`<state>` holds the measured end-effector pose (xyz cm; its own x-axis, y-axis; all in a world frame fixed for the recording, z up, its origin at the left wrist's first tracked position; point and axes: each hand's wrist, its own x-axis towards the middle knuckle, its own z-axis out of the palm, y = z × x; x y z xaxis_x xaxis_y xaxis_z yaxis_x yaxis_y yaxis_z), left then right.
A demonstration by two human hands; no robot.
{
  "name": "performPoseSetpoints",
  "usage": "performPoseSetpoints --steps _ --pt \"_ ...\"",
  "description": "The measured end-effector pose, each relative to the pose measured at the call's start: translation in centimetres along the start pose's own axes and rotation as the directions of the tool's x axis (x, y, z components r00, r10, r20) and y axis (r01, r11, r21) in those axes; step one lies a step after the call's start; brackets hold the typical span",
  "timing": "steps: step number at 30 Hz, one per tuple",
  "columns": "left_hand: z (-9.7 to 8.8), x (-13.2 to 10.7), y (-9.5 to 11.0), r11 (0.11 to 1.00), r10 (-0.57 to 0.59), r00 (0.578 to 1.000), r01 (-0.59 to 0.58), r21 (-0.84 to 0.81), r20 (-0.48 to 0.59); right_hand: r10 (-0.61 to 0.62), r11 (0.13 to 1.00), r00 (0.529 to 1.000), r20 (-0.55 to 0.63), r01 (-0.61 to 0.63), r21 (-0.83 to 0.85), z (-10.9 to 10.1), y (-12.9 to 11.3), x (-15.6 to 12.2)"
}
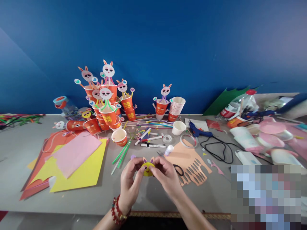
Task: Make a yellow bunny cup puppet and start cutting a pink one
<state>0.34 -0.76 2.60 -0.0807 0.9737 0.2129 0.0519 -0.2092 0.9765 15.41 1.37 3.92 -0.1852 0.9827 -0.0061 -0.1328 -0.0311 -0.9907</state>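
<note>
Head view: disc (148, 171) held at both edges

Rim contact from both sides appears intended to steady the disc and leave its face exposed. Left hand (130, 179): thumb and fingers pinched together on the left edge. Right hand (167, 174): likewise clamped on the right edge. Disc location: over the near part of the table (83, 203), ears (145, 160) upward. Beyond the right hand lies peach paper (183, 154). Farther out, markers (153, 145) and a glue gun (198, 130) lie forward, probably for easy reach.
</note>
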Motion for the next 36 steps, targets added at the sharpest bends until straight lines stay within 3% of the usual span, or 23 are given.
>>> performPoseSetpoints --steps 13,21,25,28,32,36 --pt "0.2 -0.3 -0.8 0.937 -0.157 0.988 0.149 -0.317 0.003 -0.087 0.994 0.995 -0.048 0.084 -0.070 -0.6 0.6 -0.5" --pt "0.5 -0.3 -0.5 0.919 -0.147 0.988 0.122 -0.376 -0.040 -0.164 0.968 0.984 -0.068 0.148 -0.202 -1.1 -0.6 -1.0" --pt "0.4 -0.2 -0.5 0.914 -0.160 0.986 0.128 -0.384 -0.052 -0.125 0.992 0.977 -0.174 0.121 -0.029 -1.9 -0.2 -1.2" --pt "0.4 -0.2 -0.6 0.903 -0.169 0.985 0.137 -0.408 -0.044 0.008 0.983 0.973 -0.232 0.035 0.181 -2.2 0.3 -1.0" --pt "0.4 -0.3 -0.7 0.889 -0.185 0.982 0.152 -0.431 -0.036 0.156 0.920 0.969 -0.190 -0.073 0.385 -2.1 0.5 -1.0" --pt "0.3 -0.5 -0.9 0.882 -0.178 0.984 0.156 -0.445 -0.008 0.190 0.904 0.966 -0.174 -0.103 0.415 -1.9 0.5 -0.9"
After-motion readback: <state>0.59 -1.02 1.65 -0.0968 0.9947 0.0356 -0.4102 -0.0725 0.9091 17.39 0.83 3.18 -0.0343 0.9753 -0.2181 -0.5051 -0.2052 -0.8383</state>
